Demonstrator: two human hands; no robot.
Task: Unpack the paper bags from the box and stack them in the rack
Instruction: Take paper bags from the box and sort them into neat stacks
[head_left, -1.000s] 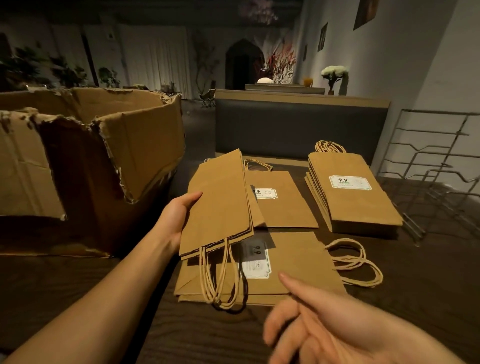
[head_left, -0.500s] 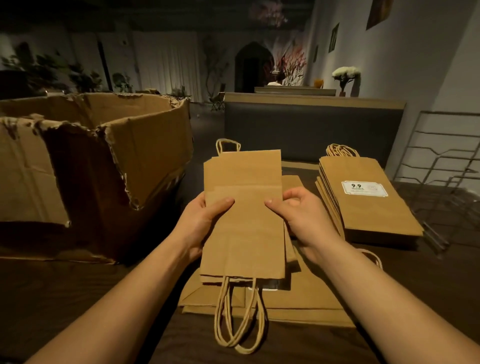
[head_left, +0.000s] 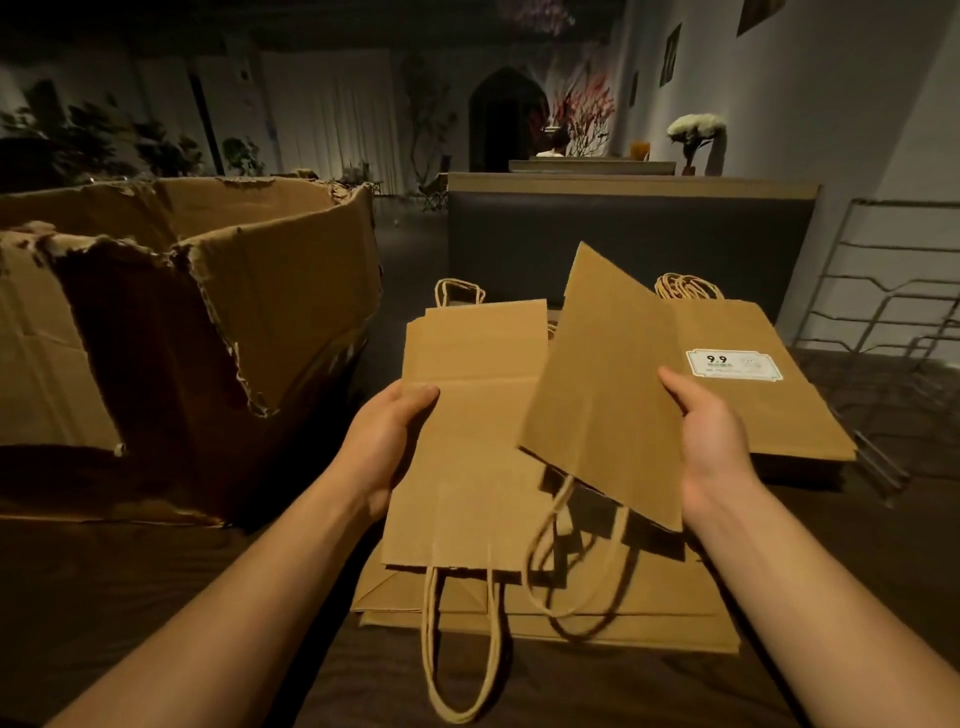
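Note:
My left hand (head_left: 387, 441) grips the left edge of a few flat brown paper bags (head_left: 467, 441), handles hanging toward me. My right hand (head_left: 709, 441) pinches the right edge of one separate paper bag (head_left: 602, 395), tilted and lifted off the others. Beneath them more flat bags (head_left: 649, 623) lie on the dark table. A neat stack of bags with a white label (head_left: 753, 410) sits to the right. The torn cardboard box (head_left: 208, 312) stands on the left. The wire rack (head_left: 893, 312) is at the far right.
A dark bench back (head_left: 623, 234) runs behind the table. The dark wooden table (head_left: 156, 597) stretches in front of the box. A white wall lies behind the rack, with plants and a doorway far back in the dim room.
Both hands held one bundle of bags half a second ago. Now my right hand has pulled one bag off to the right and tilted it, while my left keeps the rest.

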